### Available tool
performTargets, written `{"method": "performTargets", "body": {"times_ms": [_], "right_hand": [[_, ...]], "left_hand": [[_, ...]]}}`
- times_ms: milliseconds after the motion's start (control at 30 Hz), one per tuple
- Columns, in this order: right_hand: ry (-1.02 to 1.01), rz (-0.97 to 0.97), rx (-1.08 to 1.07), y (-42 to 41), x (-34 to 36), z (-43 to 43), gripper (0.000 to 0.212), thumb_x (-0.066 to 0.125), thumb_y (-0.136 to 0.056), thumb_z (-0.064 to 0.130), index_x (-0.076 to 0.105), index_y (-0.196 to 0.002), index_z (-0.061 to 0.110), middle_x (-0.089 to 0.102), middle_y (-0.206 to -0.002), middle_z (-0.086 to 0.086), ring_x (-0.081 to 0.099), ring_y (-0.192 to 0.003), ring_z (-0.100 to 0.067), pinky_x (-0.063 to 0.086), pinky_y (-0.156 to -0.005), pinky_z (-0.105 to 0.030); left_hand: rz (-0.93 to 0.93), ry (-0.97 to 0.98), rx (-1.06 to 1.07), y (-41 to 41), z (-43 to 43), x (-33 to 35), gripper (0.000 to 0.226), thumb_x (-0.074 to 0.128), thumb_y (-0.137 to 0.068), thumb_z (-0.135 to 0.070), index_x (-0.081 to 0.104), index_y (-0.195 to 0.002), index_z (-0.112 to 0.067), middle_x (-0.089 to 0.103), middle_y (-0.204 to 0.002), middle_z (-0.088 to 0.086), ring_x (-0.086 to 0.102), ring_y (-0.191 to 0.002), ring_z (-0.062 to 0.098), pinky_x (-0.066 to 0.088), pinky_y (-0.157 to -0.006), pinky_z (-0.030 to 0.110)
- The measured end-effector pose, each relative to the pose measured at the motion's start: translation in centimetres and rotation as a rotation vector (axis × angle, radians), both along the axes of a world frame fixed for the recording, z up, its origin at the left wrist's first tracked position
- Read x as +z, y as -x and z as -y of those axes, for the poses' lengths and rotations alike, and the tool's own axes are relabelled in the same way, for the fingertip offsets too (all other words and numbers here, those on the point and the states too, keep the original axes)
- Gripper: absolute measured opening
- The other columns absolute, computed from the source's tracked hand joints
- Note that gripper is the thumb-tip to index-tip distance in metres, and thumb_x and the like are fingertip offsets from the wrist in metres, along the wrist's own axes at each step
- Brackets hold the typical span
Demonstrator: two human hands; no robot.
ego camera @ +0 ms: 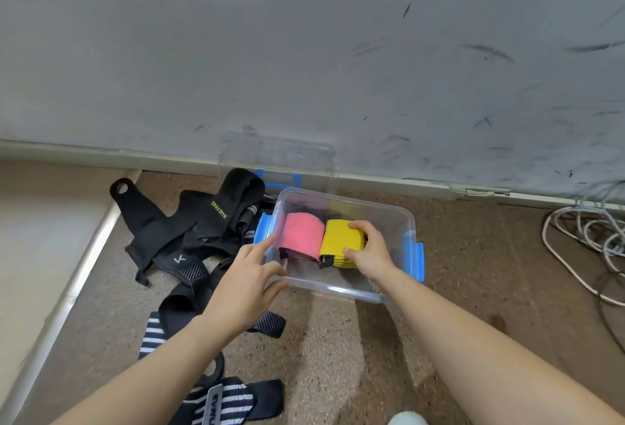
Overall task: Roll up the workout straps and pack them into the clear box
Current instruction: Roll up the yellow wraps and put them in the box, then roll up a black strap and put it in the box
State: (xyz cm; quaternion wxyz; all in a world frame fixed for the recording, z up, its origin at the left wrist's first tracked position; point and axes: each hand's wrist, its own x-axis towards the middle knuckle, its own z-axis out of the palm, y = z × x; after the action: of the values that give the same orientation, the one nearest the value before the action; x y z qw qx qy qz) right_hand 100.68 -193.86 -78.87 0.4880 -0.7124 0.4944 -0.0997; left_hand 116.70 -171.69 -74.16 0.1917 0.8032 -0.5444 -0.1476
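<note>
Yellow strap [341, 239], rolled, black-edged

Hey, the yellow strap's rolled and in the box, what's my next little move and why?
Probably release the yellow roll: your right hand grips it inside the clear box, right beside the pink roll, while your left hand rests on the box's left wall. Unrolled black straps lie on the floor to the left.

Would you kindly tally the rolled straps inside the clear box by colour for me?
Pink roll: 1
Yellow roll: 1
Total: 2 bright rolls in the clear box; something dark behind them is too hidden to count.
</note>
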Motion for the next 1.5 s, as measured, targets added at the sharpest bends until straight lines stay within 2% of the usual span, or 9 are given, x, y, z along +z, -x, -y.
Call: {"method": "performTargets", "body": {"times_ms": [267,400,633,733,867,1000,1167,1333,1500], "right_hand": [[0.164,-0.270,0.291,0.5,-0.3,1.9,0.058,0.079,-0.084,0.032,0.045,-0.131,0.036,0.054,-0.130,-0.008,0.054,-0.113,-0.032,0.050,-0.094,-0.046],[0.206,-0.310,0.236,0.2,0.1,0.9,0.060,0.079,-0.084,0.035,0.046,-0.134,0.036,0.045,-0.123,-0.007,0.056,-0.112,-0.037,0.049,-0.097,-0.046],[0.061,-0.289,0.273,1.9,2.1,1.7,0.081,0.086,-0.078,0.020,0.046,-0.149,0.022,0.055,-0.144,-0.008,0.052,-0.130,-0.027,0.045,-0.109,-0.041],[0.169,-0.319,0.286,1.4,4.3,0.4,0.068,0.083,-0.081,0.024,0.053,-0.143,0.020,0.056,-0.142,-0.008,0.054,-0.129,-0.029,0.044,-0.108,-0.042],[0.462,-0.065,0.287,-1.7,8.0,-4.8,0.027,0.075,-0.083,0.018,0.072,-0.110,0.020,0.067,-0.107,0.000,0.063,-0.096,-0.019,0.050,-0.085,-0.034],[0.507,0.068,0.620,-4.4,9.1,-12.0,0.002,0.071,-0.087,0.019,0.071,-0.089,0.019,0.065,-0.081,0.007,0.060,-0.074,-0.013,0.050,-0.070,-0.032],[0.323,-0.197,0.903,-5.3,4.6,-16.9,0.030,0.068,-0.091,0.036,0.066,-0.118,0.023,0.068,-0.115,0.000,0.062,-0.106,-0.019,0.050,-0.094,-0.038],[0.339,-0.493,1.043,-5.2,-0.1,-18.1,0.076,0.067,-0.093,0.043,0.029,-0.157,0.027,0.026,-0.165,0.001,0.031,-0.142,-0.030,0.032,-0.117,-0.043],[0.385,-0.526,1.039,-4.4,-1.8,-18.3,0.077,0.071,-0.091,0.035,0.029,-0.156,0.028,0.030,-0.158,-0.001,0.035,-0.136,-0.029,0.038,-0.113,-0.045]], "left_hand": [[0.023,0.072,0.005,0.2,0.2,-0.3,0.011,0.083,-0.085,-0.026,0.077,-0.092,-0.020,0.053,-0.152,0.013,0.055,-0.130,0.032,0.053,-0.101,0.046],[0.037,0.085,0.006,0.3,0.0,-0.7,0.010,0.080,-0.088,-0.028,0.075,-0.092,-0.020,0.052,-0.153,0.013,0.053,-0.133,0.032,0.052,-0.103,0.045],[-0.012,0.091,-0.015,0.0,-1.3,-0.4,0.029,0.071,-0.096,-0.028,0.071,-0.124,-0.021,0.044,-0.160,0.005,0.047,-0.144,0.024,0.041,-0.112,0.035],[-0.026,0.128,0.030,-1.0,-2.4,0.3,0.037,0.070,-0.096,-0.025,0.065,-0.132,-0.021,0.055,-0.150,0.001,0.054,-0.135,0.021,0.049,-0.107,0.039],[-0.036,0.134,0.242,-3.7,-4.4,1.2,0.029,0.070,-0.095,-0.022,0.069,-0.124,-0.023,0.067,-0.125,-0.006,0.060,-0.116,0.018,0.047,-0.095,0.031],[-0.061,-0.065,0.390,-7.0,-7.9,0.8,0.029,0.066,-0.097,-0.029,0.067,-0.126,-0.027,0.069,-0.123,-0.004,0.061,-0.118,0.021,0.049,-0.094,0.037],[-0.182,-0.436,0.534,-8.4,-11.8,-1.5,0.068,0.069,-0.094,-0.041,0.040,-0.153,-0.021,0.054,-0.148,0.010,0.054,-0.132,0.034,0.049,-0.104,0.043],[-0.445,-0.537,0.578,-7.9,-14.1,-4.0,0.084,0.077,-0.088,-0.036,0.032,-0.157,-0.021,0.061,-0.141,0.011,0.060,-0.126,0.034,0.049,-0.104,0.042],[-0.600,-0.248,0.741,-7.4,-13.0,-3.7,0.036,0.071,-0.095,-0.029,0.058,-0.128,-0.020,0.067,-0.095,0.001,0.066,-0.088,0.018,0.052,-0.077,0.035]]}}
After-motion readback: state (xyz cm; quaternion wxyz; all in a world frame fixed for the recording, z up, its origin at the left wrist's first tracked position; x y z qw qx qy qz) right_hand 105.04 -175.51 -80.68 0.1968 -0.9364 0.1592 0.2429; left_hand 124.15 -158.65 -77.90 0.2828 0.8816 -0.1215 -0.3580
